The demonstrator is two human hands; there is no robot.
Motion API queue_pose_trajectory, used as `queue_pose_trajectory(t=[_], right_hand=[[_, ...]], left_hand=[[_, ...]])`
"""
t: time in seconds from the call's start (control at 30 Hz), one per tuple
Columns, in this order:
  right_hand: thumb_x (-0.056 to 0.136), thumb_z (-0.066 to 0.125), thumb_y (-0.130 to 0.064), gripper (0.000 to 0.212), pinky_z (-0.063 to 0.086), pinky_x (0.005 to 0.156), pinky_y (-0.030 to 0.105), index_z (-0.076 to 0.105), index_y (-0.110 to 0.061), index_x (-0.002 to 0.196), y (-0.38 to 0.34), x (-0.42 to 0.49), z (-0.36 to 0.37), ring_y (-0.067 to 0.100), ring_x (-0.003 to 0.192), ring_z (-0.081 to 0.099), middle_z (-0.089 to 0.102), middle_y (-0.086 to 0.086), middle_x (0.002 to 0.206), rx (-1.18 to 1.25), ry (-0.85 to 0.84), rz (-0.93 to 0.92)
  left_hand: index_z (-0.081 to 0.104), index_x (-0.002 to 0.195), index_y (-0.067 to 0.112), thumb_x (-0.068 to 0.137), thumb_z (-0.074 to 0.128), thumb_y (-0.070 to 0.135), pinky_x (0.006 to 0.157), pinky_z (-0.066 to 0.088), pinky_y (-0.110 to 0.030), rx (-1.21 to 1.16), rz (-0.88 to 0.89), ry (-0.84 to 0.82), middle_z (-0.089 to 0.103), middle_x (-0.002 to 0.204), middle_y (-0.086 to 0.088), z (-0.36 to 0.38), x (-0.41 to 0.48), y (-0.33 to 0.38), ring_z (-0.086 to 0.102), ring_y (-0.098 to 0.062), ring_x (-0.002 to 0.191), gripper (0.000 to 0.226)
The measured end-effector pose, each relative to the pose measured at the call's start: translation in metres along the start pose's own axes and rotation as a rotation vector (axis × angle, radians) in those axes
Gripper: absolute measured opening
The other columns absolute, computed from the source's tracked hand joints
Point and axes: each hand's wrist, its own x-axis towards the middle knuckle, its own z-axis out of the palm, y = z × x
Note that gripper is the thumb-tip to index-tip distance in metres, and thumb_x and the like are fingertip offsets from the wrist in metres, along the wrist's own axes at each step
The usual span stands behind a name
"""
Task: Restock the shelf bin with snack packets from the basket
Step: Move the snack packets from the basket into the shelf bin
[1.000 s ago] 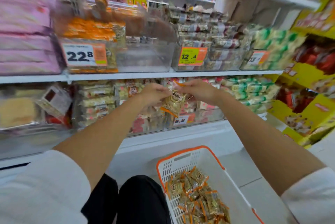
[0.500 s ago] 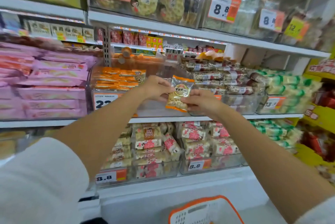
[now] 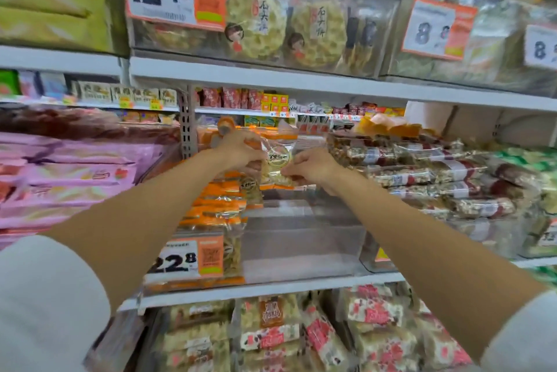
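Note:
A clear snack packet (image 3: 276,164) with orange edges and a round gold label is held over the clear shelf bin (image 3: 301,239). My left hand (image 3: 238,150) grips its left edge and my right hand (image 3: 312,165) pinches its right edge. The packet hangs above the bin's right half, which holds nothing I can see. Several matching orange packets (image 3: 217,206) are stacked in the bin's left half. The basket is out of view.
The bin carries a 22.8 price tag (image 3: 187,258). Pink packs (image 3: 69,175) fill the shelf to the left, and red-and-white nut bars (image 3: 428,178) fill the bin to the right. The shelf above (image 3: 301,79) hangs low over the bin. Another bin of snacks (image 3: 271,332) sits below.
Both hands have lifted the packet from near the basket up to the shelf bin and forward over it. My view has tilted upward, and the basket has left the frame.

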Motion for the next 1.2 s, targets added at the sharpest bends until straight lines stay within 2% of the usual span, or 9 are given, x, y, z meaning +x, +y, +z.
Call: queue_pose_trajectory(t=[0.07,0.13,0.27,0.4,0.5,0.63,0.77,0.97,1.2], right_hand=[[0.078,0.079,-0.012,0.028,0.056,0.080,0.039,0.059,-0.002,0.063,0.003,0.025,0.009,0.022,0.070,0.061,0.065,0.016,0.075,-0.149,-0.043,0.002],[0.078,0.079,-0.017,0.019,0.056,0.082,0.040,0.064,-0.007,0.074,0.005,0.045,0.019,0.024,0.075,0.063,0.069,0.017,0.083,-0.280,-0.105,0.015],[0.075,0.084,-0.024,0.038,0.044,0.058,0.029,0.054,-0.009,0.055,0.010,0.071,0.037,0.015,0.051,0.050,0.055,0.005,0.056,-0.469,-0.147,0.022],[0.079,0.077,-0.032,0.046,0.037,0.050,0.026,0.048,-0.014,0.049,0.025,0.075,0.064,0.009,0.045,0.041,0.047,-0.001,0.044,-0.676,-0.154,0.011],[0.078,0.075,-0.025,0.041,0.029,0.036,0.014,0.044,-0.019,0.052,0.038,0.073,0.077,0.005,0.038,0.048,0.039,-0.012,0.024,-0.670,-0.138,-0.011],[0.079,0.075,-0.017,0.039,0.027,0.032,0.009,0.044,-0.018,0.055,0.042,0.070,0.081,-0.005,0.031,0.045,0.034,-0.020,0.023,-0.519,-0.130,0.025],[0.071,0.081,-0.007,0.037,0.052,0.061,0.026,0.047,-0.012,0.056,0.049,0.076,0.082,0.016,0.056,0.057,0.052,0.000,0.043,-0.358,-0.116,0.153],[0.076,0.077,0.002,0.039,0.056,0.066,0.031,0.047,-0.011,0.054,0.046,0.073,0.074,0.013,0.042,0.055,0.052,0.003,0.042,-0.165,-0.152,0.219],[0.075,0.074,0.008,0.035,0.057,0.087,0.048,0.052,-0.008,0.054,0.047,0.073,0.082,0.027,0.067,0.064,0.059,0.010,0.064,-0.135,-0.157,0.215]], left_hand=[[0.067,0.104,0.006,0.090,0.067,0.016,0.062,0.060,-0.025,0.125,0.049,0.046,0.069,0.095,-0.013,-0.002,0.022,-0.012,0.067,-0.017,0.076,0.017],[0.070,0.091,0.010,0.090,0.067,0.028,0.066,0.051,-0.023,0.340,0.074,0.068,0.066,0.096,-0.008,-0.008,0.043,-0.026,0.062,-0.021,0.089,0.018],[0.065,0.110,0.026,0.084,0.066,0.049,0.092,0.044,-0.034,0.716,0.039,0.086,0.058,0.120,-0.002,-0.015,0.070,-0.054,0.050,-0.026,0.113,0.035],[0.074,0.099,0.012,0.087,0.071,0.027,0.077,0.044,-0.026,0.634,0.092,0.030,0.068,0.100,-0.002,-0.014,0.072,-0.073,0.057,-0.013,0.087,0.019],[0.078,0.090,0.015,0.090,0.066,0.023,0.081,0.056,-0.040,0.613,0.105,0.014,0.073,0.089,0.002,-0.016,0.069,-0.076,0.066,-0.025,0.086,0.014],[0.077,0.082,0.011,0.090,0.063,0.021,0.079,0.057,-0.045,0.658,0.113,0.007,0.071,0.078,0.003,-0.017,0.068,-0.076,0.068,-0.026,0.085,0.018],[0.069,0.065,0.008,0.086,0.061,0.019,0.069,0.057,-0.042,0.680,0.085,0.029,0.070,0.077,-0.008,-0.021,0.073,-0.083,0.066,-0.031,0.073,0.026],[0.059,0.061,0.017,0.085,0.058,0.017,0.061,0.048,-0.035,0.691,0.105,0.022,0.054,0.076,-0.002,-0.022,0.079,-0.084,0.056,-0.023,0.069,0.024],[0.043,0.046,0.018,0.088,0.057,0.016,0.059,0.041,-0.036,0.703,0.067,0.003,0.044,0.061,-0.009,-0.022,0.080,-0.087,0.042,-0.021,0.058,0.044]])
